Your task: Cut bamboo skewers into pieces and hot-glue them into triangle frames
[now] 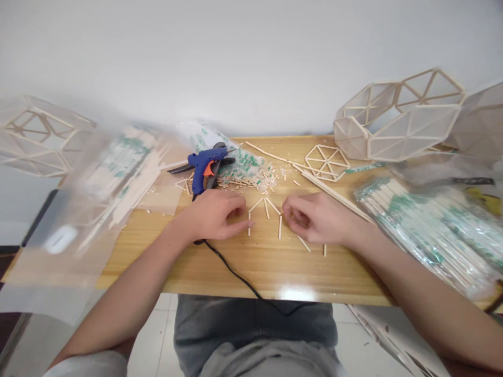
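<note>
My left hand [215, 215] rests on the wooden table [251, 267], fingers curled, its index fingertip touching a short upright stick piece [249, 222]. My right hand [316, 217] lies curled beside another short stick piece [280, 227], its fingertips pinched together close to it. Between and just beyond the hands, a few short sticks [266, 205] lie in a fan shape. More cut pieces [303, 243] lie under my right hand. A blue glue gun [206, 166] stands just behind my left hand, its black cord [236, 272] running off the front edge.
A flat stick hexagon [327, 162] and long sticks [334, 192] lie at the back right. Large geodesic stick frames [396, 123] sit on the right, another [37, 136] on the left. Bags of sticks [428, 225] fill the right side; plastic bags [118, 167] the left. Offcuts [251, 180] litter the back.
</note>
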Tool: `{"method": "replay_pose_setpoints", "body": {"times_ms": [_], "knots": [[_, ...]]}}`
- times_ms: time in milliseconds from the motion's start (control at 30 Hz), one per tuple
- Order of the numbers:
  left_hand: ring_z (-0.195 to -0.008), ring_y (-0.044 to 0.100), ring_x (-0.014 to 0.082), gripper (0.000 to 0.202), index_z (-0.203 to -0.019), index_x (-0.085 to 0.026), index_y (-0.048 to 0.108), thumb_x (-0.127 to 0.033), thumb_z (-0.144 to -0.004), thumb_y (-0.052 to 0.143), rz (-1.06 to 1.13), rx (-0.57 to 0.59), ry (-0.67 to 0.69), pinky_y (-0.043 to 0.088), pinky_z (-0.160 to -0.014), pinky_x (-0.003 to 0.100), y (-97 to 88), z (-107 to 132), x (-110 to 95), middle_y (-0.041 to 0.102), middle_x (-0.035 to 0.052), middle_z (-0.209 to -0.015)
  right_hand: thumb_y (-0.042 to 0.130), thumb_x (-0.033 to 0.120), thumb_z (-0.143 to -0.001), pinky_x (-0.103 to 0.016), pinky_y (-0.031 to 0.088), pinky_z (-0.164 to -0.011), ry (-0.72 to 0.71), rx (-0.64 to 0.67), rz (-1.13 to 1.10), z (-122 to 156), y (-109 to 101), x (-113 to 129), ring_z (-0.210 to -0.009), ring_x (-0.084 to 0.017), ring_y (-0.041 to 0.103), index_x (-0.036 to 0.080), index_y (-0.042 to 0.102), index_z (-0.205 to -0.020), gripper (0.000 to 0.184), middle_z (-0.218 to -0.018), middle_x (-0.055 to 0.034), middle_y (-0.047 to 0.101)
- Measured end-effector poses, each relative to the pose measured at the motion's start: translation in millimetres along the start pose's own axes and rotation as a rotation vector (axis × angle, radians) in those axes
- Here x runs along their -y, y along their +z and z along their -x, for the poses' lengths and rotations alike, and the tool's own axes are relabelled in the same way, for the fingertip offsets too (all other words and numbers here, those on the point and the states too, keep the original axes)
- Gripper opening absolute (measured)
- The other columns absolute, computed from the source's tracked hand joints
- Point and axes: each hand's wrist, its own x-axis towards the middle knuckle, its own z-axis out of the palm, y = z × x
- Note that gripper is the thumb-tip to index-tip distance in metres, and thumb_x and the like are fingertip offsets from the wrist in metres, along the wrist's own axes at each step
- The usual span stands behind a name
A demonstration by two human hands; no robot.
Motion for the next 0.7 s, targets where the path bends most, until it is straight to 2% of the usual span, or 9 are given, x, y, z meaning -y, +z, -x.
{"method": "replay_pose_setpoints", "body": {"times_ms": [200, 333, 467, 700], "knots": [[-0.069, 0.056, 0.0161, 0.034, -0.08, -0.019, 0.061, -0.049, -0.094, 0.062, -0.005, 0.004, -0.008, 0.033, -0.064, 0.03, 0.1, -0.2, 0.3, 0.064, 0.0012, -0.076, 0.058, 0.016, -0.087, -0.026, 0.028, -0.057, 0.014, 0.017, -0.025, -0.7, -2.4, 1.6, -0.053, -0.011, 0.048, 0.022, 0.05, -0.079, 0.012, -0.062, 0.0047, 0.055], [-0.068, 0.055, 0.0156, 0.034, -0.077, -0.019, 0.058, -0.048, -0.094, 0.062, -0.002, 0.006, -0.006, 0.032, -0.064, 0.029, 0.2, -0.4, 0.4, 0.064, 0.0011, -0.076, 0.067, 0.032, -0.088, -0.027, 0.027, -0.059, 0.025, 0.106, -0.011, -1.3, -1.9, 6.9, -0.056, -0.012, 0.048, 0.022, 0.046, -0.075, 0.026, -0.063, 0.0033, 0.054], [-0.067, 0.053, 0.0155, 0.037, -0.076, -0.019, 0.057, -0.051, -0.094, 0.061, 0.001, 0.008, -0.011, 0.031, -0.063, 0.03, 0.4, -0.4, 0.1, 0.063, 0.0009, -0.075, 0.073, 0.044, -0.087, -0.029, 0.025, -0.06, 0.026, 0.18, 0.046, -2.0, -1.5, 9.7, -0.059, -0.014, 0.048, 0.022, 0.05, -0.073, 0.035, -0.065, 0.001, 0.056], [-0.067, 0.054, 0.0155, 0.037, -0.077, -0.019, 0.058, -0.052, -0.095, 0.06, 0.007, 0.013, -0.003, 0.032, -0.063, 0.03, 0.2, -0.5, -0.4, 0.063, 0.001, -0.075, 0.072, 0.044, -0.089, -0.029, 0.027, -0.061, 0.066, 0.196, 0.074, -3.6, -4.6, 7.3, -0.06, -0.015, 0.051, 0.02, 0.056, -0.072, 0.033, -0.065, -0.0005, 0.059]]}}
